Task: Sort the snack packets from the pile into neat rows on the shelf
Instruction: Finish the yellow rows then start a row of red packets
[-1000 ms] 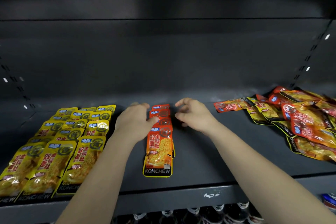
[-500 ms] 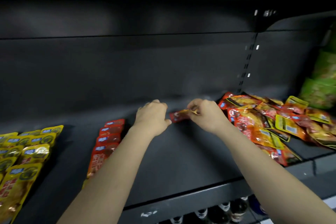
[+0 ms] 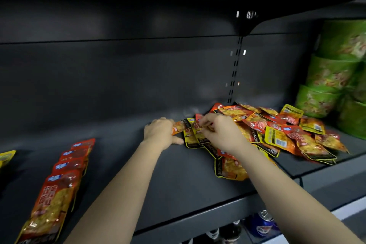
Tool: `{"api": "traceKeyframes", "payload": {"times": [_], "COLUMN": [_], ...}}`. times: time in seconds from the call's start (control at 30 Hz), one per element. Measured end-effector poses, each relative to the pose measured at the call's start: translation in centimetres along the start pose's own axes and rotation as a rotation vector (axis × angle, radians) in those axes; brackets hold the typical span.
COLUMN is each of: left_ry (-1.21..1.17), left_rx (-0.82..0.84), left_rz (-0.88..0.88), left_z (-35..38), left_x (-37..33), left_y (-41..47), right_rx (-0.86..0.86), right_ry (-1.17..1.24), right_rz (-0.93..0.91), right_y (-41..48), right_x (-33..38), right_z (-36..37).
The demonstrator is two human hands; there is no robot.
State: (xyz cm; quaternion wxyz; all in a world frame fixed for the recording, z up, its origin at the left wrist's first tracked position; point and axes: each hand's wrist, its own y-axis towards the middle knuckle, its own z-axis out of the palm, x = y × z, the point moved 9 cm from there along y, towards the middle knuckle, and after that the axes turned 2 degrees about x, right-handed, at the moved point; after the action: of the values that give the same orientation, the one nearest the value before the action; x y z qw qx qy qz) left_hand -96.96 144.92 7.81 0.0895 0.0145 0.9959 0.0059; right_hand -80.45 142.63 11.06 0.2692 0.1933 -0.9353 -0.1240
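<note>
The pile of snack packets [image 3: 277, 133] lies loose and overlapping at the right of the shelf [image 3: 178, 174], red, orange and yellow-edged ones mixed, some face down. Both hands work at its left edge. The left hand [image 3: 160, 131] has its fingers curled round one end of an orange packet [image 3: 179, 126], thumb stretched out on the shelf. The right hand [image 3: 219, 135] pinches a red-topped packet [image 3: 198, 125] with bent fingertips, its wrist over other packets.

Further left, one row of red packets [image 3: 59, 180] runs front to back, overlapped like tiles; at the far left edge a yellow packet [image 3: 6, 156] just shows. Judging by this, sorting is partway: the red row is begun, yet most of the pile is left, and the wide bare stretch between row and pile awaits more rows.

Green tubs [image 3: 332, 77] stand stacked right of the pile; bottles and cans [image 3: 261, 224] sit on the level below.
</note>
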Motion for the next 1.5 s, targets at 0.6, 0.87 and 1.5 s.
{"api": "traceKeyframes", "payload": {"times": [0.6,0.87,1.5], "left_ry": [-0.138,-0.209,0.148], "left_rx": [-0.833,-0.93,-0.032], "left_rz": [0.659,0.678,0.75], "left_z": [-8.4,-7.6,1.5], "left_x": [-4.8,-9.2,-16.5], "left_y": [-7.3,-9.2,-6.2], "right_rx": [0.102,0.092,-0.425], "right_ry": [0.866,1.017,0.668], "right_rz": [0.214,0.157,0.338], "right_y": [1.3,-1.0,-4.1], "right_x": [-1.3,-2.9,-9.6], "right_z": [0.1,-2.3,-7.7]}}
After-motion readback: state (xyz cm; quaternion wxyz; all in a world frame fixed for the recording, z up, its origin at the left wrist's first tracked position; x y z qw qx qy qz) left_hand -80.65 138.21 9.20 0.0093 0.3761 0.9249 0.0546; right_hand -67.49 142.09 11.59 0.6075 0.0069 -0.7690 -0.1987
